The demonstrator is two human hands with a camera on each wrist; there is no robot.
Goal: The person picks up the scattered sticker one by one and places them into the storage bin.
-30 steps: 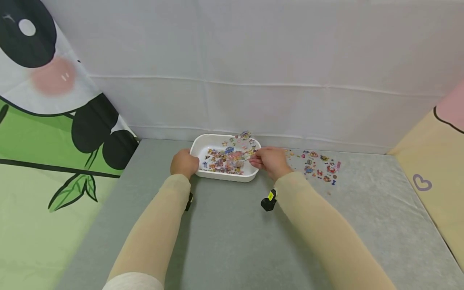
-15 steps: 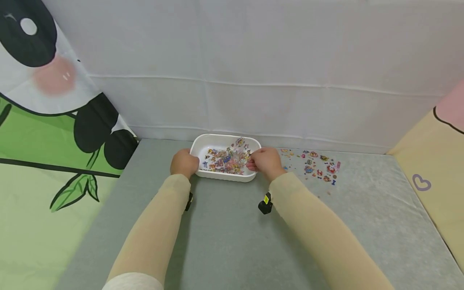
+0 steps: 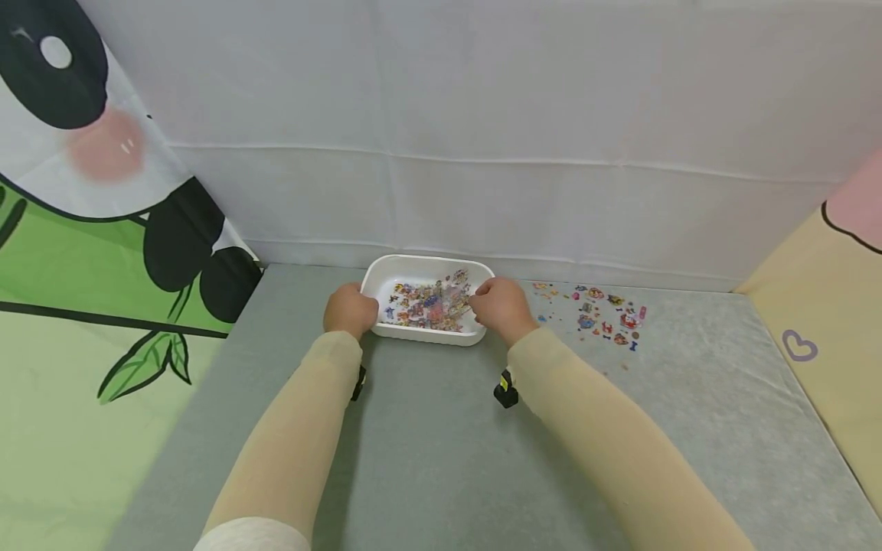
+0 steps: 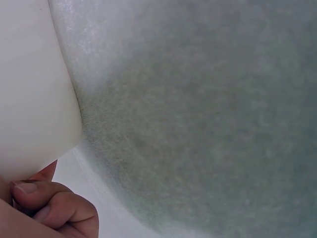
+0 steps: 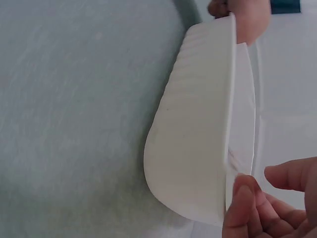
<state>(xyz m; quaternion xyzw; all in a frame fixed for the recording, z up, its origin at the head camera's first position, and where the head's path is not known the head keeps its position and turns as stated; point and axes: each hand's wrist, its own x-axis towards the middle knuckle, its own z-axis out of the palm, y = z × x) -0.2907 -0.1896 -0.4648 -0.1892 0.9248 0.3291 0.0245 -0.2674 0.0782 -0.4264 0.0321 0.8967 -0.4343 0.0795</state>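
Observation:
A white plastic tray [image 3: 406, 269] stands on the grey tabletop near the back. Colourful printed stickers [image 3: 416, 304] lie inside it. A clear sticker sheet [image 3: 456, 289] rests at a tilt on the tray's right part. My left hand [image 3: 350, 310] grips the tray's left end with curled fingers, seen beside the tray wall in the left wrist view. Over the right rim is my right hand [image 3: 504, 308]. In the right wrist view its thumb [image 5: 285, 174] stands apart from the bent fingers [image 5: 242, 196], and nothing shows between them.
More stickers [image 3: 613, 315], printed on what looks like clear sheet, lie on the table [image 3: 434, 444] right of the tray. A pale cloth wall [image 3: 482, 207] rises right behind the tray. Printed cloths flank both sides.
The sticker sheet in my right hand has gone down into the tray and now lies lower. My right hand has moved slightly left. The left hand has stayed on the tray.

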